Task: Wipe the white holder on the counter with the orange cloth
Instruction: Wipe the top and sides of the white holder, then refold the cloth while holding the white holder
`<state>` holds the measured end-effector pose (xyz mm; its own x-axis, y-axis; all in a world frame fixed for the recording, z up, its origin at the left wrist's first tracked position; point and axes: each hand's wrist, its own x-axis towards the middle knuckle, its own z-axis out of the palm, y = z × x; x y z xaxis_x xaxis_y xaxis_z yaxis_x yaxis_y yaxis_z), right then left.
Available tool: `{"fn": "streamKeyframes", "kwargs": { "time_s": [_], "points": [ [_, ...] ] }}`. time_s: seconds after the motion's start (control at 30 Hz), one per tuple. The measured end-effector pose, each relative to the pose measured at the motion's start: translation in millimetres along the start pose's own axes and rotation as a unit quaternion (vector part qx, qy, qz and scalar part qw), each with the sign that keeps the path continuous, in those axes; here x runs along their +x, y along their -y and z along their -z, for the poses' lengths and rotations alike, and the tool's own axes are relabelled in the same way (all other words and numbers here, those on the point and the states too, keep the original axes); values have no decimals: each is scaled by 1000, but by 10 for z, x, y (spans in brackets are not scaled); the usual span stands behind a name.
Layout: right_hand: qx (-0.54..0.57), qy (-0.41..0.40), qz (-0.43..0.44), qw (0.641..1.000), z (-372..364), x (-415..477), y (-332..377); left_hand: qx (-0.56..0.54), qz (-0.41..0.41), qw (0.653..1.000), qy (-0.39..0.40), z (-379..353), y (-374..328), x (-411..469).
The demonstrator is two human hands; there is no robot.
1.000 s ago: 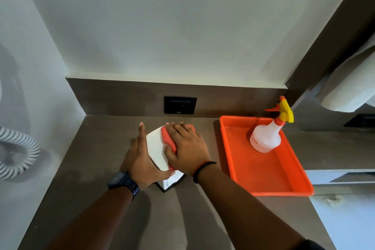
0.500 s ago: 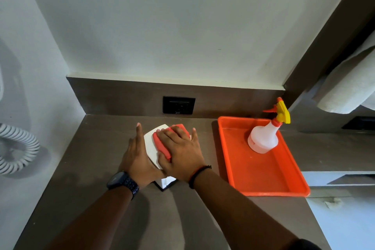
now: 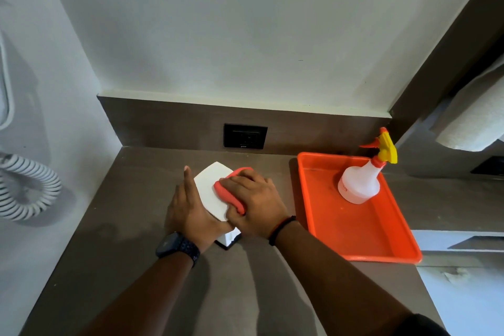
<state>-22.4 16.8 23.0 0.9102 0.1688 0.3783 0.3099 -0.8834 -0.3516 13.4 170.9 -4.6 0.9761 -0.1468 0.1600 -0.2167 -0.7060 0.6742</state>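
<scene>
The white holder [image 3: 210,190] stands on the brown counter [image 3: 131,226], its white top facing up and a dark base showing at its near corner. My left hand [image 3: 191,213], with a dark watch on the wrist, lies flat against the holder's left side, fingers straight. My right hand [image 3: 253,203] presses the folded orange cloth [image 3: 227,194] onto the right part of the holder's top. Most of the cloth is hidden under my fingers.
An orange tray [image 3: 368,237] sits right of the holder, with a white spray bottle [image 3: 360,183] standing at its far end. A black wall socket [image 3: 245,136] is behind. A coiled white cord [image 3: 30,188] hangs at the left wall. A towel [image 3: 474,123] hangs at right.
My right hand has slid the orange cloth leftward across the holder's top, then a little back to the right. My left hand has stayed against the holder's left side.
</scene>
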Motion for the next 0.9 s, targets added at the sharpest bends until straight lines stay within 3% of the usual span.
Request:
{"fn": "streamKeyframes", "kwargs": {
  "time_s": [0.07, 0.1, 0.13, 0.2, 0.23, 0.27, 0.33, 0.4, 0.57, 0.67, 0.77, 0.83, 0.9],
  "points": [
    [140, -92, -148, 975, 4, -21, -4, 12, 42, 999, -22, -59, -159, -100],
    [250, -163, -267, 916, 11, -18, -3, 19, 69, 997, -16, -70, -228, -135],
    [359, -237, -377, 820, 10, -17, -28, 32, 91, 995, 2, -58, -266, -146],
    [482, -364, -499, 622, 13, -72, -149, 96, 60, 992, 60, 27, -258, -45],
    [500, -395, -521, 567, 15, -115, -217, 137, -2, 986, 96, 82, -217, 64],
    [505, -408, -532, 543, 13, -158, -268, 176, -76, 970, 152, 139, -174, 206],
    [509, -411, -533, 537, 3, -205, -300, 238, -188, 904, 301, 248, -152, 526],
    [511, -405, -525, 547, -19, -240, -300, 263, -221, 861, 376, 277, -201, 755],
    [520, -396, -508, 561, 42, -265, -269, 249, -210, 886, 329, 213, -261, 836],
    [516, -395, -509, 563, 54, -257, -268, 243, -123, 929, 251, 155, -233, 744],
    [517, -397, -512, 560, 33, -240, -270, 205, 54, 964, 162, 111, -177, 673],
    [514, -400, -516, 556, 25, -230, -249, 150, 169, 966, 128, 129, -137, 636],
    [514, -402, -520, 551, 6, -235, -219, 138, 202, 962, 121, 175, -86, 607]
  ]
}}
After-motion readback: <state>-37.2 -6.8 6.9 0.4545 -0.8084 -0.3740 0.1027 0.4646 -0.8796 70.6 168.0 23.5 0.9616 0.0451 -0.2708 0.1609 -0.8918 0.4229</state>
